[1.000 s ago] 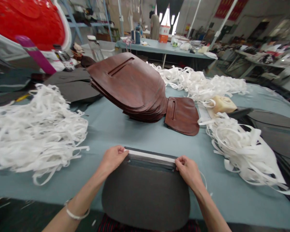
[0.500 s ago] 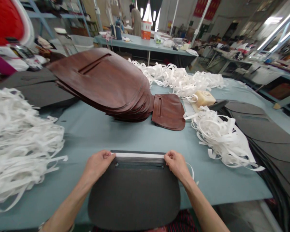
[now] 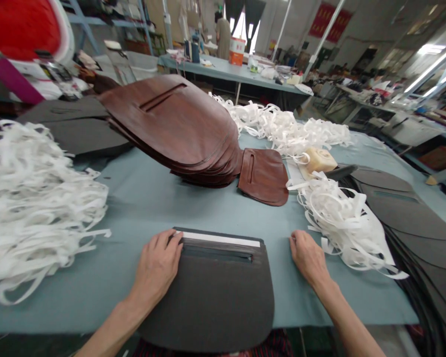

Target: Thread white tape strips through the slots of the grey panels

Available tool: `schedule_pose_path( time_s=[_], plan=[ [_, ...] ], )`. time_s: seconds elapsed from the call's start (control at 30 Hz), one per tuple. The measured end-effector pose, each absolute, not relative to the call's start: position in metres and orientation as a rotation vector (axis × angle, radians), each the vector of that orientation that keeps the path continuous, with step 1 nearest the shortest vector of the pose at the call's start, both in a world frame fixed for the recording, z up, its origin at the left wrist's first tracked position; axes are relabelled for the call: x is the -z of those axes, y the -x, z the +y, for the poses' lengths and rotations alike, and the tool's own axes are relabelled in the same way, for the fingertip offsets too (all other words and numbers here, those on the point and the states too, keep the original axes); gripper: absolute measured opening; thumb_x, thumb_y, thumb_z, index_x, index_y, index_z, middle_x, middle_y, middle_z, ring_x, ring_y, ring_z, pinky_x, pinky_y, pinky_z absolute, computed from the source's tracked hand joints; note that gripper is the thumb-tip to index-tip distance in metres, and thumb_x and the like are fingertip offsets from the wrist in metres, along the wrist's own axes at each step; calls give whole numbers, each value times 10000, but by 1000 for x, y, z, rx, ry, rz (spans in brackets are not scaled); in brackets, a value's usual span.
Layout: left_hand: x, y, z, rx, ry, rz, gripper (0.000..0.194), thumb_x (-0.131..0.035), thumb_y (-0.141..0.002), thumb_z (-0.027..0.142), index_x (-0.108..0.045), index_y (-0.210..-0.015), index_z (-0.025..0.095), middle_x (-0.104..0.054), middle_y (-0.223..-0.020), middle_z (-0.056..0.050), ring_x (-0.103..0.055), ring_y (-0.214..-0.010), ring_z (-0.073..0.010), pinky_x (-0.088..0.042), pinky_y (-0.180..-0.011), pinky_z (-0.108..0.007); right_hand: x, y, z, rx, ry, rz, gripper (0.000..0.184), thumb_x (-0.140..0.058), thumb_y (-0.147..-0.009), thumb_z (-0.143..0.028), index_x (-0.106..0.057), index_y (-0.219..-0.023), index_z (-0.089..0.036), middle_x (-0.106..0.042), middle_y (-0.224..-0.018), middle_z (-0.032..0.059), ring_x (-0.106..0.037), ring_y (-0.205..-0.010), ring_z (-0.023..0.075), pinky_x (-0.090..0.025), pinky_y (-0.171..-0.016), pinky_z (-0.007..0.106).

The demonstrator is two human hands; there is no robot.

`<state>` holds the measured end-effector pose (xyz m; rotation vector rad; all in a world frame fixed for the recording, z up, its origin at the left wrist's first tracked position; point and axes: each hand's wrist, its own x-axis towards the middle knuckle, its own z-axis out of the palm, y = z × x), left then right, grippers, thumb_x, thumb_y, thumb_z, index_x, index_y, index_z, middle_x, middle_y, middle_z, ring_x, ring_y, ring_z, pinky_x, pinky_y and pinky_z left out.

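Observation:
A dark grey panel (image 3: 211, 297) with rounded lower corners lies at the table's front edge. A slot with a zipper (image 3: 219, 254) crosses its upper part. Above that slot, a white tape strip (image 3: 223, 240) runs flat along the straight top edge. My left hand (image 3: 159, 263) rests on the panel's upper left corner, fingers laid out over the strip's left end. To the right of the panel, apart from it, my right hand (image 3: 307, 258) is closed with its fingers curled in. Whatever those fingers may hold is hidden.
White tape piles lie at left (image 3: 40, 203) and right (image 3: 338, 213). Beyond the panel stand stacked brown leather pieces (image 3: 178, 129), with a smaller brown piece (image 3: 263, 176) alongside. More dark panels (image 3: 390, 198) hang over the right edge. A yellowish block (image 3: 319, 159) sits near the right pile.
My right hand has left the strip's right end and moved right, off the panel. My left hand has gone from pinching the strip's left end to lying over it. The view has shifted slightly.

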<state>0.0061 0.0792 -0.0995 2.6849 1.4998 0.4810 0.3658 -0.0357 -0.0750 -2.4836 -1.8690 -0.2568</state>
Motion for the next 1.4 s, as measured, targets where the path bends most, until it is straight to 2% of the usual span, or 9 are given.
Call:
schedule_pose_path(
  time_s=[0.2, 0.37, 0.47, 0.53, 0.6, 0.7, 0.87, 1.13, 1.4],
  plan=[
    [97, -17, 74, -435, -2681, 1286, 341, -420, -922, 254, -511, -1247, 302, -555, -1241, -77, -457, -1179, -279, -400, -932, -448, 78, -285, -7, 50, 1819, -2347, 349, -392, -880, -66, -551, -1176, -161, -577, -1071, 121, -495, -961, 235, -397, -827, 364],
    [99, -7, 82, -683, -2401, 1448, 274, -436, -906, 250, -520, -1162, 204, -500, -1214, -116, -470, -1147, -251, -417, -969, -446, 75, -258, 0, -122, 1820, -2279, 162, -455, -911, -170, -616, -898, -176, -575, -902, 85, -505, -854, 212, -424, -741, 341],
    [96, -2, 93, -693, -2245, 1566, 427, -562, -825, 277, -461, -1226, 172, -484, -1203, -133, -477, -1120, -273, -423, -952, -464, 74, -254, 17, -157, 1753, -2211, 144, -509, -893, -222, -583, -776, -182, -571, -986, 103, -514, -933, 229, -439, -783, 364],
    [92, 0, 104, -599, -2132, 1572, 552, -644, -749, 284, -442, -1248, 164, -510, -1178, -127, -496, -1096, -272, -416, -948, -447, 76, -241, 30, -165, 1661, -2199, 107, -492, -896, -211, -592, -906, -173, -553, -1129, 133, -494, -1053, 252, -428, -860, 406],
    [88, 3, 115, -464, -2013, 1506, 593, -695, -681, 279, -475, -1221, 168, -565, -1119, -105, -536, -1037, -257, -427, -912, -404, 82, -224, 43, -216, 1554, -2203, 254, -452, -907, -183, -527, -1148, -163, -525, -1232, 144, -459, -1144, 255, -397, -934, 436],
    [83, 7, 129, -324, -1945, 1358, 441, -714, -635, 273, -600, -1056, 202, -645, -954, -41, -584, -904, -219, -449, -813, -323, 91, -199, 59, -344, 1491, -2173, 391, -420, -908, -158, -421, -1297, -185, -562, -1188, 116, -486, -1099, 237, -405, -917, 424],
    [74, 11, 140, -316, -2022, 1244, 267, -679, -654, 183, -661, -918, 224, -663, -943, -14, -574, -941, -200, -411, -852, -296, 96, -185, 73, -488, 1526, -2102, 252, -445, -874, -109, -594, -1054, -207, -598, -949, 60, -531, -916, 201, -427, -789, 330],
    [72, 7, 107, -267, -2701, 1001, 229, -446, -877, 107, -604, -1018, 196, -620, -989, -59, -543, -989, -195, -353, -963, -383, 86, -172, 62, -21, 1483, -2486, 241, -410, -894, -76, -589, -1027, -166, -566, -945, 94, -472, -875, 232, -405, -739, 355],
    [90, -3, 73, -222, -3075, 1203, 343, -406, -892, 82, -503, -1220, 109, -592, -1165, -119, -518, -1106, -230, -300, -1043, -438, 82, -228, 23, 104, 1469, -2648, 294, -410, -912, -99, -536, -1178, -99, -567, -1027, 143, -473, -925, 252, -422, -745, 385]
  ],
)
